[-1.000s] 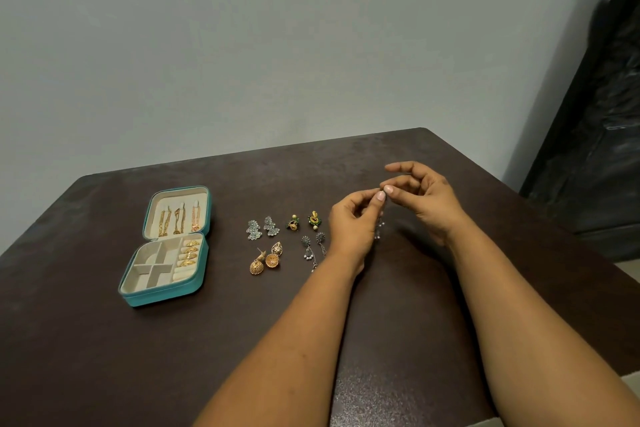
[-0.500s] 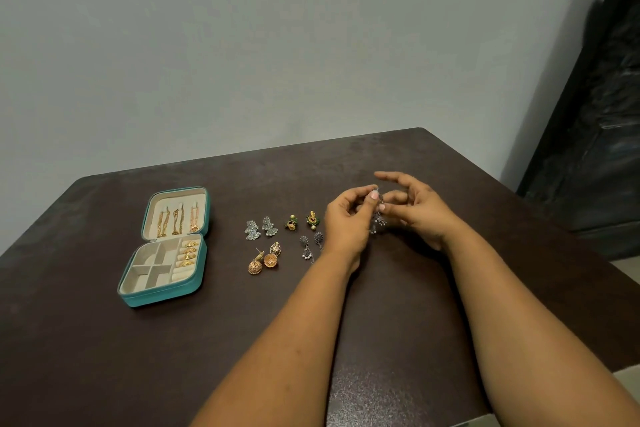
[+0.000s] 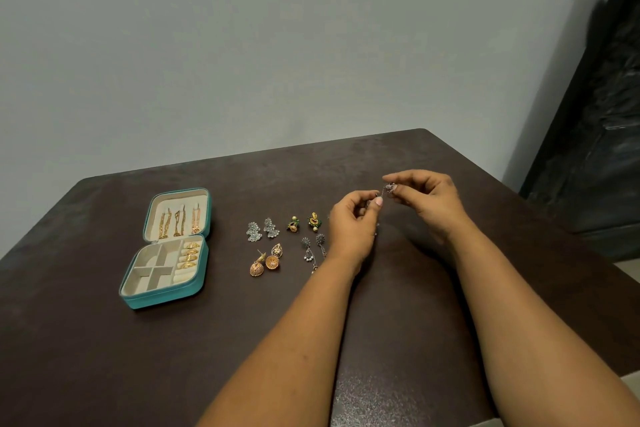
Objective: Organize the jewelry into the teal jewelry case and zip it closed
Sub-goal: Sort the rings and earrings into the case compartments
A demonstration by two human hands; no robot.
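Both hands have drawn slightly apart: left hand (image 3: pixel 353 218) and right hand (image 3: pixel 424 199) pinch a small silver earring (image 3: pixel 388 188) above the dark worktop (image 3: pixel 398 305), right of the open teal jewelry case (image 3: pixel 166 295); a loose pinch could drop it

earring (image 3: pixel 388 188) tiny, detail unclear, forearms cropped

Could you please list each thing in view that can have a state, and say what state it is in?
teal jewelry case: open, lid laid back, not zipped.
case compartments: mostly bare; gold rings in the roll slots.
lid: three long gold pieces hung.
left hand: raised, pinching a small silver earring.
right hand: raised, pinching the same earring.
loose earrings: lying on the table, unpacked.
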